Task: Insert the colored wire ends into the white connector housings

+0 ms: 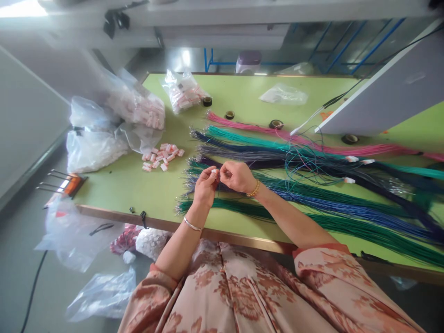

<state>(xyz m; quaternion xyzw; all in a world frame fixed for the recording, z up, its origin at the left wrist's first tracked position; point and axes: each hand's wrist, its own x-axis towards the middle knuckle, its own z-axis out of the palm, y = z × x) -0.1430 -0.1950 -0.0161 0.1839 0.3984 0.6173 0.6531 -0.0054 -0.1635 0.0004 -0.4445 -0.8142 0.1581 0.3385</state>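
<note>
My left hand is closed in a pinch on a small white plastic connector housing. Right beside it, my right hand has thumb and fingertips pressed together at the housing, on what looks like a thin wire, mostly hidden by the fingers. Beneath both hands lie bundles of cut wires in dark green, blue, grey, teal and pink, their metal-tipped ends toward the left. Loose white-and-orange connector housings form a pile left of the hands.
Plastic bags of housings stand at the left and back of the green table. Black tape rolls sit behind the wires. Wired connectors rest on the bundles at right. A slanted grey panel rises at back right.
</note>
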